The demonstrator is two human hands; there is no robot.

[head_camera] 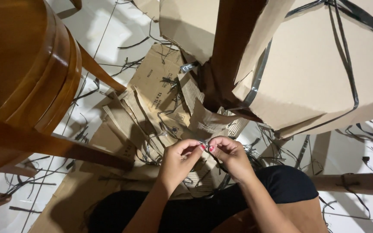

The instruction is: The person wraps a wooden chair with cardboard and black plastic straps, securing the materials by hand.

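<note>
Pinched item (pixel 204 146) too small (fingertips cover it).

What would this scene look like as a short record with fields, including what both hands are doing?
left hand: left hand pinches a thin dark strap
right hand: right hand pinches the same strap, fingertips nearly meeting
below: torn cardboard pieces and loose dark strips on the pale floor
left side: wooden chair
upper right: cardboard-wrapped furniture bound with dark strapping
</note>
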